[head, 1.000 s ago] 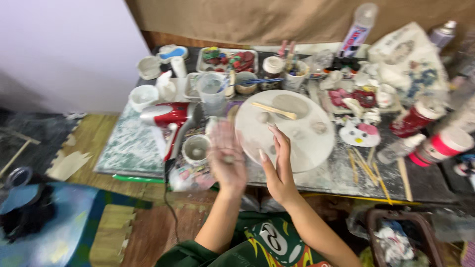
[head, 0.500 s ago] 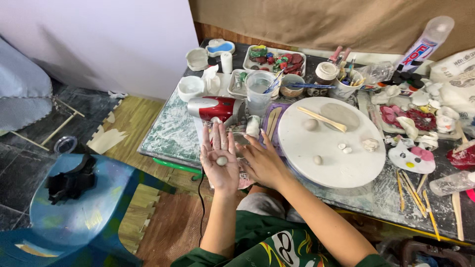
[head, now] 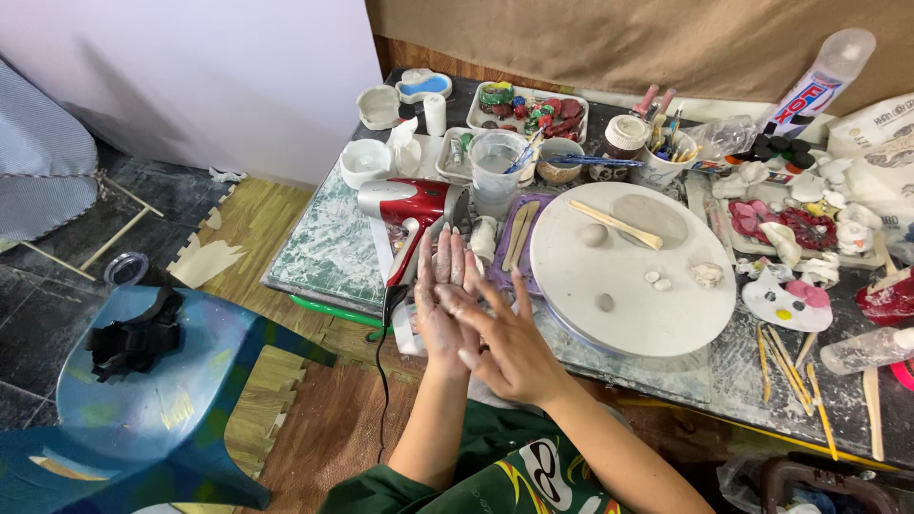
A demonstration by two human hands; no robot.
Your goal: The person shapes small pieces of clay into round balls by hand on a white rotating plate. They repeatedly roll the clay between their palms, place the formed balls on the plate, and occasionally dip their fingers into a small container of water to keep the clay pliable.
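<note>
My fingers are straight and nearly flat — those of my left hand [head: 443, 305] point up toward twelve o'clock, held close together, palm facing right. My right hand [head: 509, 338] lies across it, palm against palm, its fingers a little spread and angled toward eleven o'clock, the fingertips pale with clay dust. Both hands are pressed together with no gap showing, so I cannot tell whether anything sits between the palms. My forearms run down toward five and six o'clock, the right one crossing over my green patterned shirt [head: 495, 476], elbows out of view below.

Just beyond my fingertips, at twelve o'clock, lies the red hair dryer [head: 409, 205] on its side, its black cord [head: 383, 371] dropping past my left wrist. At one o'clock stands a clear plastic cup [head: 497, 173], and just beside it a purple tray [head: 519, 238] with wooden sticks. At two o'clock is the round white turntable board [head: 633, 295] — on it a small clay ball [head: 593, 234], a flattened clay disc [head: 649, 219], a wooden modelling tool [head: 614, 224] and a few small clay bits. Farther off at twelve, a white tray of coloured clay pieces [head: 528, 107]. At nine o'clock, well apart from my hands and off the table, is a blue plastic stool [head: 152, 390].
</note>
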